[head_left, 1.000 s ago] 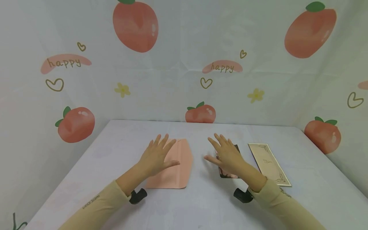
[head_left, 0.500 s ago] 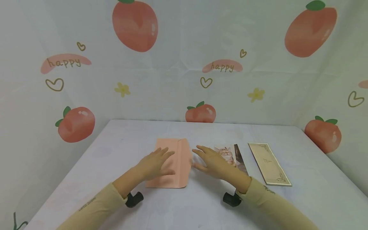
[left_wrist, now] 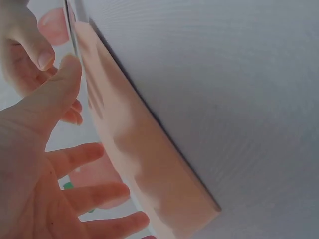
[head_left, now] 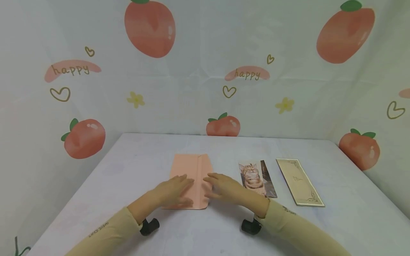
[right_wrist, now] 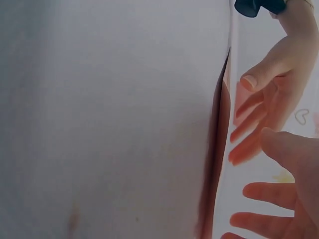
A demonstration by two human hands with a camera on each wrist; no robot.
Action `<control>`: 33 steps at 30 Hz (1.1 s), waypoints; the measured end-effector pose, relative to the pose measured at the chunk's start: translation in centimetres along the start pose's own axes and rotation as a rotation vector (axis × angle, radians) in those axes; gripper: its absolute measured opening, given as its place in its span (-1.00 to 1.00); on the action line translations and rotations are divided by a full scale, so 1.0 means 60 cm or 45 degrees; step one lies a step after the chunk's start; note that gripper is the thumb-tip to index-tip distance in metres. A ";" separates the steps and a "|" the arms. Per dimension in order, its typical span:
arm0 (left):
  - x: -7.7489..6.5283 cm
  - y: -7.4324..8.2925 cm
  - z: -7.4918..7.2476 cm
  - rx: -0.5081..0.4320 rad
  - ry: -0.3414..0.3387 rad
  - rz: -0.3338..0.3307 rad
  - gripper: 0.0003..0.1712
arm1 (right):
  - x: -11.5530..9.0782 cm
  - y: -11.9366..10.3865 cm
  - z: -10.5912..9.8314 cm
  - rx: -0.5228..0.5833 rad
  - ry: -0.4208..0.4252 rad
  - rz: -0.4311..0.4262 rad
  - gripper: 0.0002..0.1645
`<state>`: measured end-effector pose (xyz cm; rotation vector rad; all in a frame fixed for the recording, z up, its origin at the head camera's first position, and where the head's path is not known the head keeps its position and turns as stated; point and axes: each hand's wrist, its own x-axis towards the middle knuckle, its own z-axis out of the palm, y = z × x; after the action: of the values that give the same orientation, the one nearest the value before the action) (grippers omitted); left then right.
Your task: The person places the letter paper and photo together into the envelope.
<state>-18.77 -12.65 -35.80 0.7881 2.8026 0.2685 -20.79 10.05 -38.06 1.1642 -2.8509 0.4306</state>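
Note:
A pink paper envelope (head_left: 189, 163) lies flat on the table, its pointed flap on the right side. Over its lower left part is my left hand (head_left: 169, 190), fingers spread and slightly bent. My right hand (head_left: 225, 188) hovers at the flap edge, fingers reaching toward the left. In the left wrist view the left hand (left_wrist: 55, 164) is raised above the envelope (left_wrist: 144, 154), and finger shadows fall on the paper. The right wrist view shows the right hand (right_wrist: 284, 194) above the envelope's edge (right_wrist: 217, 144), with nothing between its fingers.
Right of the envelope lies a cat picture card (head_left: 253, 177) with a dark strip along its right side. Farther right rests a long beige card (head_left: 299, 181) with a decorated border. A peach-printed curtain (head_left: 179, 89) hangs behind the white table (head_left: 128, 153).
My right hand has moved left from over the cat picture to the envelope's flap, uncovering the picture. The left hand has lowered slightly toward the near part of the envelope.

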 end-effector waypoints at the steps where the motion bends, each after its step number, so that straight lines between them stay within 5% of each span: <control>1: 0.000 0.000 0.001 -0.008 -0.008 -0.004 -0.21 | 0.001 -0.001 0.001 0.004 -0.015 -0.002 -0.42; 13: 0.000 -0.002 0.007 -0.090 -0.046 -0.005 -0.16 | 0.012 -0.008 0.006 -0.086 -0.145 -0.045 -0.37; 33: 0.004 -0.006 0.015 -0.058 -0.022 0.008 -0.12 | 0.021 -0.025 0.003 -0.088 -0.367 0.124 -0.28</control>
<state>-18.92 -12.74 -36.78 0.7857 2.7682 0.3240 -20.66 8.12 -37.68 1.1658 -3.1476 0.1759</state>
